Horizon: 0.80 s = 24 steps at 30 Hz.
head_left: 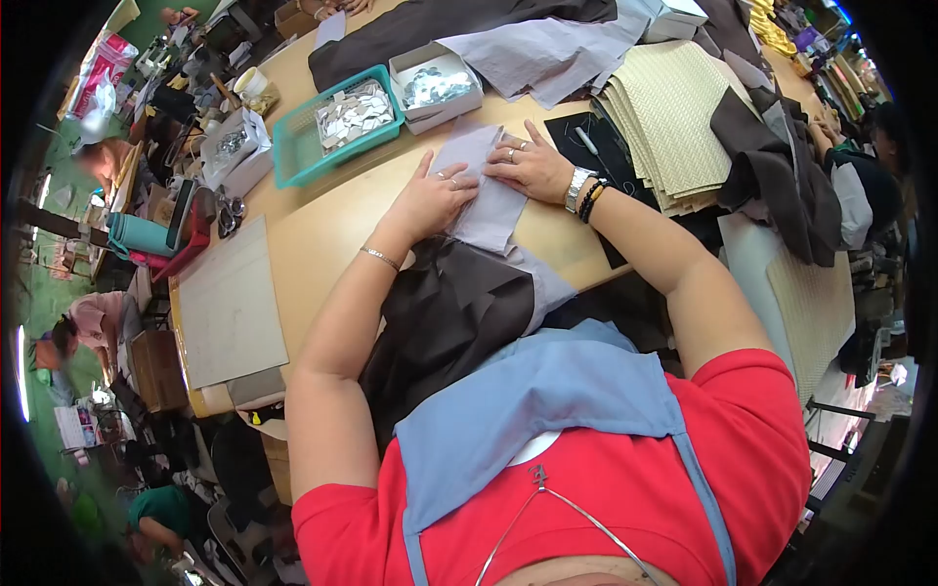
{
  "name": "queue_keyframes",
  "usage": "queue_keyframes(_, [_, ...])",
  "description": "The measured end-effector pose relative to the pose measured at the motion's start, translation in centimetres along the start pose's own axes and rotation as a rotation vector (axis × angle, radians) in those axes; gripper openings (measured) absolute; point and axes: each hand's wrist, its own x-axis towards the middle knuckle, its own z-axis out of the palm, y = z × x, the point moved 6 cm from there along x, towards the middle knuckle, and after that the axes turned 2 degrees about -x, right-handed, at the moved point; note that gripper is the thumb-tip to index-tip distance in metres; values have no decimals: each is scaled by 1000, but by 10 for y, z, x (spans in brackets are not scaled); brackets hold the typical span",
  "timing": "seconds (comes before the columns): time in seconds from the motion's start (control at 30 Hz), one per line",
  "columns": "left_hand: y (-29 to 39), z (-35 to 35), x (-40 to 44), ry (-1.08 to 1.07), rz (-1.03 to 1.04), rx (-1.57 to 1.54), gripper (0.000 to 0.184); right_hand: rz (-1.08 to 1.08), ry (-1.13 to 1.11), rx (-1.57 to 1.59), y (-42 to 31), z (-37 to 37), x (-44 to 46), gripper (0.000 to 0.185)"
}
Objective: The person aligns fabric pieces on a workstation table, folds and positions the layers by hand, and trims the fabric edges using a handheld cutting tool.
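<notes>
A pale grey cloth piece [486, 217] lies on the table edge under both my hands. My left hand [442, 202] is at its left side, finger ends closed on the cloth and the little finger stuck out. From the right, my right hand [535, 172] has its fingertips on a fold of the same cloth, close to the left hand. The thumbs are mostly hidden. Dark brown fabric [449, 303], joined or overlapping with the pale cloth, hangs over the edge toward my lap.
Beyond my hands stand a teal basket [284, 156] of small pale pieces and a white box [445, 115] of shiny parts. At right are a stack of cream quilted sheets [664, 117] and a black mat [611, 210] bearing a small white tool [586, 140]. A grey board [230, 303] lies left.
</notes>
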Motion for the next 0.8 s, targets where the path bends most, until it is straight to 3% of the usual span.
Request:
queue_keyframes(0.17, [18, -14, -10, -172, -124, 58, 30, -81, -167, -102, -7, 7, 2, 37])
queue_keyframes(0.27, [30, -21, -23, -140, -190, 44, 31, -95, -266, -100, -14, 7, 4, 42])
queue_keyframes(0.4, [39, -19, -42, -11, -315, -15, 28, -141, -287, -56, -25, 3, 8, 46])
queue_keyframes(0.5, [44, -13, -56, 96, -392, -53, 26, -34, -407, 22, -34, -4, 7, 46])
queue_keyframes(0.8, [53, 0, -79, 331, -479, -71, 24, -12, -360, 98, -50, 3, 7, 44])
